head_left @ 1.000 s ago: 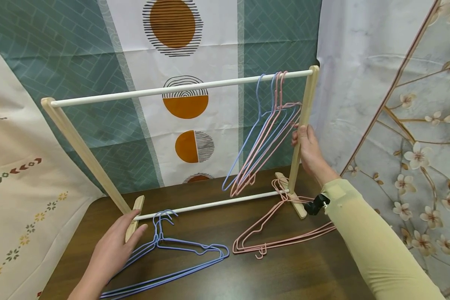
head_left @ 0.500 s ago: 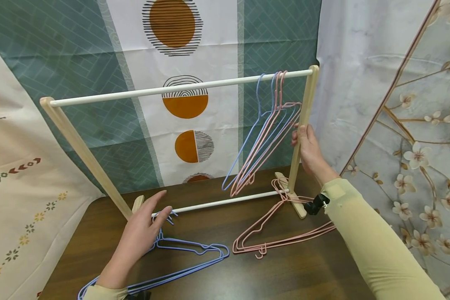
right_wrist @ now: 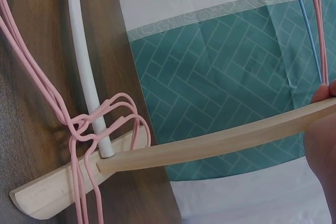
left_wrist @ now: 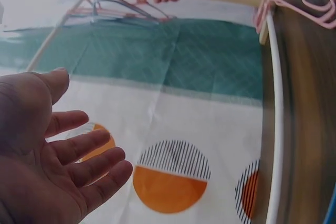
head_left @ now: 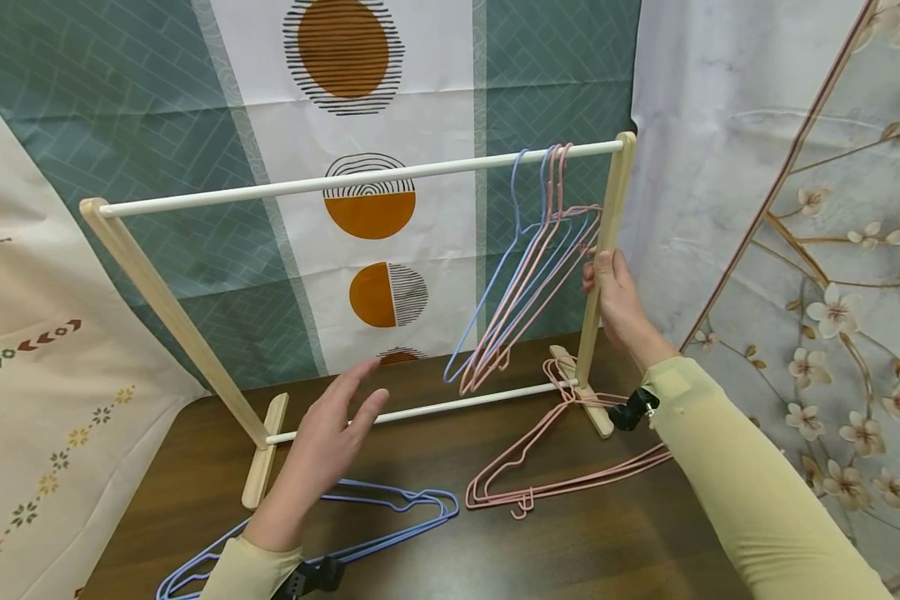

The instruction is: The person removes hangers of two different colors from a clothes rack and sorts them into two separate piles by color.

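My right hand (head_left: 621, 300) grips the right wooden post (head_left: 615, 196) of a small clothes rack, thumb on the near side, fingers curled round it. My left hand (head_left: 328, 442) is in the air in front of the rack, holding nothing; its fingers (left_wrist: 97, 174) are spread in the left wrist view. On the right end of the white top bar (head_left: 367, 177), blue hangers (head_left: 487, 300) and pink hangers hang close together. Below my left hand, more blue hangers (head_left: 390, 537) lie on the table, partly hidden by the forearm.
Several pink hangers (head_left: 555, 487) lie at the right, their hooks over the rack's lower bar (right_wrist: 84, 61) and wooden foot (right_wrist: 52, 190). The left post (head_left: 172, 317) stands on its own foot (head_left: 258, 475). Patterned cloths surround the brown table (head_left: 495, 558).
My left hand has left the area of the left foot and moved right and up, fingers spread, uncovering that foot. My right hand stays on the post. The hanging hangers have not moved.
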The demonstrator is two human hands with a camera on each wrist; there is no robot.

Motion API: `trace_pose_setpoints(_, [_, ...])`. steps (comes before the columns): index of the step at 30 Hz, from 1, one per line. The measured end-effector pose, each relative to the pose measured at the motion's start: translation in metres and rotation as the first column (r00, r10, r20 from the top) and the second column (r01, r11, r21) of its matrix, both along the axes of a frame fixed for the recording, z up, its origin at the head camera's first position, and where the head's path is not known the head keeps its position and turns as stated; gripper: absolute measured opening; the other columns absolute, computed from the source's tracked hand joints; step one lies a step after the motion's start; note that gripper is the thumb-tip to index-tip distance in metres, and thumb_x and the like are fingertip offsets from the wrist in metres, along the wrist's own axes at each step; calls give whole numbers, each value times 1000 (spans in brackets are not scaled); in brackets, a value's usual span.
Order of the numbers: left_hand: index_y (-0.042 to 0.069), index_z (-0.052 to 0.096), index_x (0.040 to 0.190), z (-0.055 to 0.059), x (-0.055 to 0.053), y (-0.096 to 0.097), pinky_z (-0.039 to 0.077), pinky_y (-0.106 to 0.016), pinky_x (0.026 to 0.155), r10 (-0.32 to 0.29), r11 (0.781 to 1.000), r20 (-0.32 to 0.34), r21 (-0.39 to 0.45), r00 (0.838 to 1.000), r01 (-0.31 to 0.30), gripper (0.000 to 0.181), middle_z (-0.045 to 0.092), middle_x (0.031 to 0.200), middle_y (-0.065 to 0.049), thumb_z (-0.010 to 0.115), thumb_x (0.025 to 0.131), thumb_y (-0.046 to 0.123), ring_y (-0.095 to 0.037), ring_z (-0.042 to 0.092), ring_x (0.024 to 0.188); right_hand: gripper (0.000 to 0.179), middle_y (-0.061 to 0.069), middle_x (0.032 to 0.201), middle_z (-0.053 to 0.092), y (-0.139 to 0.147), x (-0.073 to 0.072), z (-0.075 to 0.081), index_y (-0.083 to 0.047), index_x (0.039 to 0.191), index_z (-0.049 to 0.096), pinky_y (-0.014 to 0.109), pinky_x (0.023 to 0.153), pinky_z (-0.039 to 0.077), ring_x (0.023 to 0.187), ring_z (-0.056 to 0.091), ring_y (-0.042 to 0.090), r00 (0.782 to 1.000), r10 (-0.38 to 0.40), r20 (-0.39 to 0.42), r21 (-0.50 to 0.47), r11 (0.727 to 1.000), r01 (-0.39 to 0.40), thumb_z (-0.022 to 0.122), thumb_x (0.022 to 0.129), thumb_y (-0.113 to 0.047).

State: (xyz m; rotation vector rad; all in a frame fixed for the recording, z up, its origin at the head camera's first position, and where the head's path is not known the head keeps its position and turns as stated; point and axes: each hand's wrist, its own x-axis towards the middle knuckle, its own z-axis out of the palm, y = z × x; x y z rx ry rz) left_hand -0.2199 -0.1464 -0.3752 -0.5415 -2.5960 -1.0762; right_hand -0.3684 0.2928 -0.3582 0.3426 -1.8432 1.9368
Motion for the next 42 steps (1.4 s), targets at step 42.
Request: trace_pose_setpoints(42, [16, 63, 154, 22, -25, 92, 58, -51, 106, -149, 969, 18, 201, 989, 143, 42, 74, 141, -6, 66, 114, 31, -27, 75, 122, 46, 5, 101, 45, 2, -1, -1, -3, 144, 42, 29, 88, 41, 90, 46, 19, 1000, 11, 1, 15, 1000, -11, 35, 119, -41])
